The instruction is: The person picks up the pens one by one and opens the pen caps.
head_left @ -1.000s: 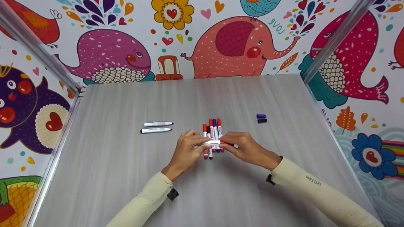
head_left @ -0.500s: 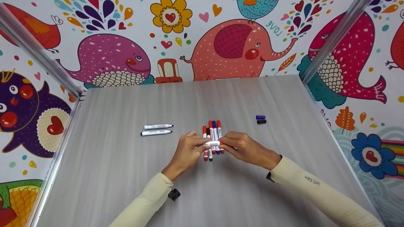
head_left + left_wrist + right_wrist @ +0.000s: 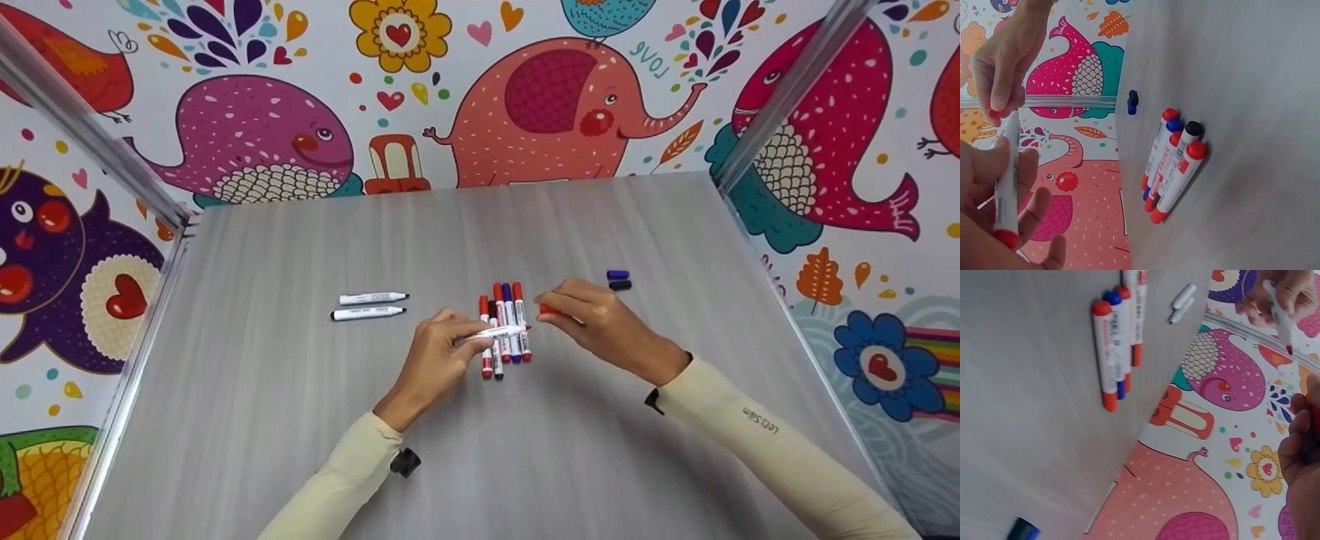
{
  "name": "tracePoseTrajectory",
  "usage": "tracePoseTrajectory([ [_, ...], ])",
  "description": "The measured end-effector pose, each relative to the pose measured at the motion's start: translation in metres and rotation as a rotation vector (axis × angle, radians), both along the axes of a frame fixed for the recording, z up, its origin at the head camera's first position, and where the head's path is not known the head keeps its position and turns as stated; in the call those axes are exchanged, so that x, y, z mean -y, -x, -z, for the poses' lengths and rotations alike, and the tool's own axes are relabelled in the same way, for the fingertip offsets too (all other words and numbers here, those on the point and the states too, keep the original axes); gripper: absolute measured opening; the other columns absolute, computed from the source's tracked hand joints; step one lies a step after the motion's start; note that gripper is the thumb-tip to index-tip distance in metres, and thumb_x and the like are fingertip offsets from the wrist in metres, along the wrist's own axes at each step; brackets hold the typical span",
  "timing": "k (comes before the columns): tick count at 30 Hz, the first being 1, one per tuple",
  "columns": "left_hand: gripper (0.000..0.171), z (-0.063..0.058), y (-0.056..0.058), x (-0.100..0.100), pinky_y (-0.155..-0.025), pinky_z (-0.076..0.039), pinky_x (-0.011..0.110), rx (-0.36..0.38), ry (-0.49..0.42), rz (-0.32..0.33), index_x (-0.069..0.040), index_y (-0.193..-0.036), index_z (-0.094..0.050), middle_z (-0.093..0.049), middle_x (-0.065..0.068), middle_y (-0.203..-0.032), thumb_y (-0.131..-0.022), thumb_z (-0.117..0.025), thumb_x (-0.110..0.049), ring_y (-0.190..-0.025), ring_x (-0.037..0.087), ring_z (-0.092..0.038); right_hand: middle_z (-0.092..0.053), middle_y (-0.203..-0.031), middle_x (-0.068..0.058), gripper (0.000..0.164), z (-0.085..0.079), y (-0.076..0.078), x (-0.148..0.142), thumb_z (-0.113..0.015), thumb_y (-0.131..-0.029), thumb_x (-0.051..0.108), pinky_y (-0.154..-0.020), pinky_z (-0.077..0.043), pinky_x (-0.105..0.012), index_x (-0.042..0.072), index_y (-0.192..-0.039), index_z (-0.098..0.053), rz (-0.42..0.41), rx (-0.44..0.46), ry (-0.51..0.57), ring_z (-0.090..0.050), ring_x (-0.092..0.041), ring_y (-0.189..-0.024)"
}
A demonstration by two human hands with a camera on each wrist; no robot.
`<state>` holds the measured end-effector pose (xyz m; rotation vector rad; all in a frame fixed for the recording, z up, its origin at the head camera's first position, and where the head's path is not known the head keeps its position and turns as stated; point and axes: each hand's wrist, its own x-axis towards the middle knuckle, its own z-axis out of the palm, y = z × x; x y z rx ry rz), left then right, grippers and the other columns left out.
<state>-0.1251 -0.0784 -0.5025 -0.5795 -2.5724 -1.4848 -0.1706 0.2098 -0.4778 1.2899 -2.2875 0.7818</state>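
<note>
Head view's up high, near side, facing the far wall point(image 3: 405, 127) and down at the table point(image 3: 480, 247). Wrist views are way closer, rolled sideways: left looks far-right, right looks far-left, both catching the pens point(image 3: 1172, 170) and printed elephant point(image 3: 1098, 188).

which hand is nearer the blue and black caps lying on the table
Right. The right hand is on the person's side of the blue cap and black cap; the left hand is farther off, by the leftmost capped markers.

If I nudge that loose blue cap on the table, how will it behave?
The blue cap will probably roll, being rounded and lying on its side. It looks small, so likely light. A push toward the black cap beside it would likely move both.
</note>
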Motion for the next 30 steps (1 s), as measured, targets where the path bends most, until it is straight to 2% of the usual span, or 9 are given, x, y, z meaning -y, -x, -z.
tracePoseTrajectory([
  [4,0.017,0.0,0.002,0.005,-0.079,-0.054,0.031,0.017,0.022,-0.006,-0.008,-0.112,-0.087,-0.077,-0.002,-0.099,-0.096,-0.086,-0.012,-0.095,0.013,-0.062,-0.08,-0.105,-0.005,0.036,0.011,-0.001,-0.003,-0.09,-0.09,0.009,-0.078,-0.064,-0.029,0.006,-0.124,-0.081,0.035,0.069,0.003,-0.071,-0.017,-0.09],
  [10,0.016,0.006,0.003,0.018,-0.086,-0.058,0.036,0.023,0.044,-0.033,-0.009,-0.111,-0.086,-0.078,-0.003,-0.1,-0.095,-0.087,-0.008,-0.1,0.014,-0.062,-0.075,-0.104,-0.005,0.029,0.024,0.001,-0.011,-0.086,-0.092,0.006,-0.078,-0.063,-0.028,0.003,-0.117,-0.071,0.022,0.162,0.035,-0.07,-0.016,-0.09],
  [14,0.016,0.012,0.004,0.026,-0.086,-0.058,0.042,0.015,0.063,-0.051,-0.008,-0.11,-0.086,-0.079,-0.002,-0.101,-0.094,-0.087,-0.007,-0.101,0.015,-0.062,-0.075,-0.102,-0.004,0.029,0.029,0.002,-0.016,-0.087,-0.091,0.006,-0.078,-0.063,-0.029,0.004,-0.114,-0.069,0.038,0.135,-0.005,-0.07,-0.015,-0.088],
  [19,0.016,0.02,0.005,0.036,-0.085,-0.056,0.045,0.02,0.073,-0.076,-0.009,-0.108,-0.085,-0.078,-0.003,-0.1,-0.093,-0.088,-0.006,-0.099,0.016,-0.062,-0.074,-0.1,-0.003,0.024,0.034,0.002,-0.021,-0.092,-0.088,0.011,-0.078,-0.062,-0.032,0.007,-0.105,-0.076,0.06,0.085,-0.059,-0.067,-0.017,-0.09],
  [22,0.016,0.025,0.006,0.043,-0.085,-0.054,0.042,0.012,0.074,-0.096,-0.01,-0.107,-0.086,-0.079,-0.005,-0.099,-0.092,-0.089,-0.005,-0.1,0.017,-0.063,-0.072,-0.103,-0.003,0.022,0.035,0.003,-0.022,-0.093,-0.087,0.01,-0.083,-0.064,-0.034,0.008,-0.103,-0.079,0.064,0.098,-0.069,-0.068,-0.018,-0.096],
  [30,0.018,0.032,0.005,0.063,-0.087,-0.052,0.041,-0.013,0.063,-0.124,-0.008,-0.104,-0.086,-0.08,-0.003,-0.101,-0.088,-0.09,-0.001,-0.102,0.02,-0.065,-0.07,-0.107,-0.005,0.023,0.043,0.006,-0.032,-0.089,-0.088,0.001,-0.083,-0.065,-0.033,0.005,-0.107,-0.075,0.051,0.144,-0.054,-0.07,-0.017,-0.095],
])
